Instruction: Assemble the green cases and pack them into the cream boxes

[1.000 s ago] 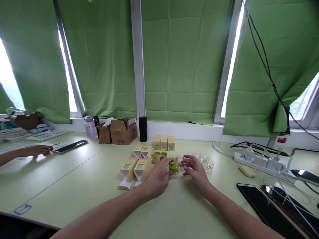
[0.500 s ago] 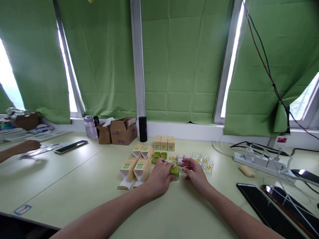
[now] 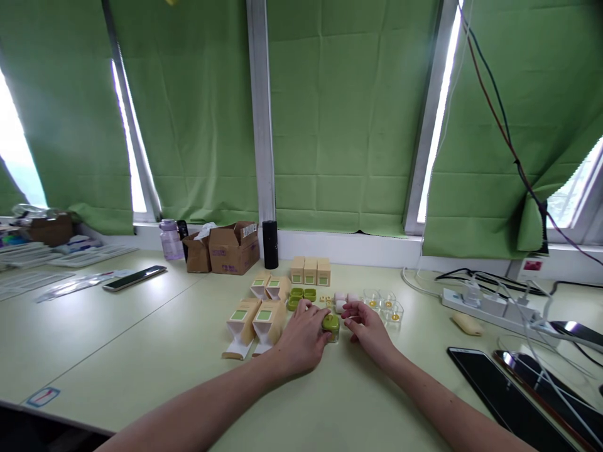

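Head view: green-lidded jar (image 3: 331, 325) sits upright on the table (image 3: 343, 402) between my hands. Left hand (image 3: 306, 337) is closed round its left side, index behind, thumb in front. Right hand (image 3: 370, 329) is half-curled just beside it, a gap between; looks empty-fingered. Tip: brace the clear body flat on the table, steady pinch, no tilting the lid. Containers: clear cups (image 3: 400, 306) on the right, yellow bits (image 3: 394, 317) at the bottom. Open green containers (image 3: 309, 297), contents unclear. Cartons (image 3: 243, 317) with front flaps down, can't see inside. Small cardboard box (image 3: 196, 258) holds white crumpled stuff (image 3: 206, 230).
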A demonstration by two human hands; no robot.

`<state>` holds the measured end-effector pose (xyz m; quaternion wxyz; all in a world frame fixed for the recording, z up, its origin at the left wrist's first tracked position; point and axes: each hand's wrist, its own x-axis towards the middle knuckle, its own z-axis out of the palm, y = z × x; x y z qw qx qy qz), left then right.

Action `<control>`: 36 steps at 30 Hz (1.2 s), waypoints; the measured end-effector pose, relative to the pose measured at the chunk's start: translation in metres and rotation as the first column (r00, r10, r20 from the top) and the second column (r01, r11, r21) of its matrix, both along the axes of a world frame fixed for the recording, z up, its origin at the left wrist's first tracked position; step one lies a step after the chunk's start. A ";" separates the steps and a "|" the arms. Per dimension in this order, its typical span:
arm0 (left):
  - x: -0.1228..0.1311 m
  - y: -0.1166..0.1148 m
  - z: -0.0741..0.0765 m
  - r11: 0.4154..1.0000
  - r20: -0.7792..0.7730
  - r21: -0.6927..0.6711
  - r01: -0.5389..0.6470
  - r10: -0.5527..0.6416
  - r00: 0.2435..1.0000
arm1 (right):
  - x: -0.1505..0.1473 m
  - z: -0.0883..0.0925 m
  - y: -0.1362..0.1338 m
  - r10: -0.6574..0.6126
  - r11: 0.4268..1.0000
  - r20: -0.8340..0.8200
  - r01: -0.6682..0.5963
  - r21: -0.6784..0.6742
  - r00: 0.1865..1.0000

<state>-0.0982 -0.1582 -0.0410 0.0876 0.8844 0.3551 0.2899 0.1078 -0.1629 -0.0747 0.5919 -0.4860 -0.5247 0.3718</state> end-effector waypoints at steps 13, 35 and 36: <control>-0.015 0.009 0.049 0.940 -0.071 0.257 -0.225 0.251 0.965 | -0.002 0.011 -0.009 -0.013 0.998 -0.012 0.012 -0.058 1.000; -0.055 0.010 0.062 0.835 -0.569 0.273 -0.477 0.540 0.620 | -0.001 0.009 -0.010 -0.031 0.999 0.015 0.032 -0.022 0.999; -0.055 0.010 0.061 0.834 -0.569 0.282 -0.474 0.543 0.617 | 0.000 0.009 -0.010 -0.030 0.999 0.017 0.030 -0.022 0.999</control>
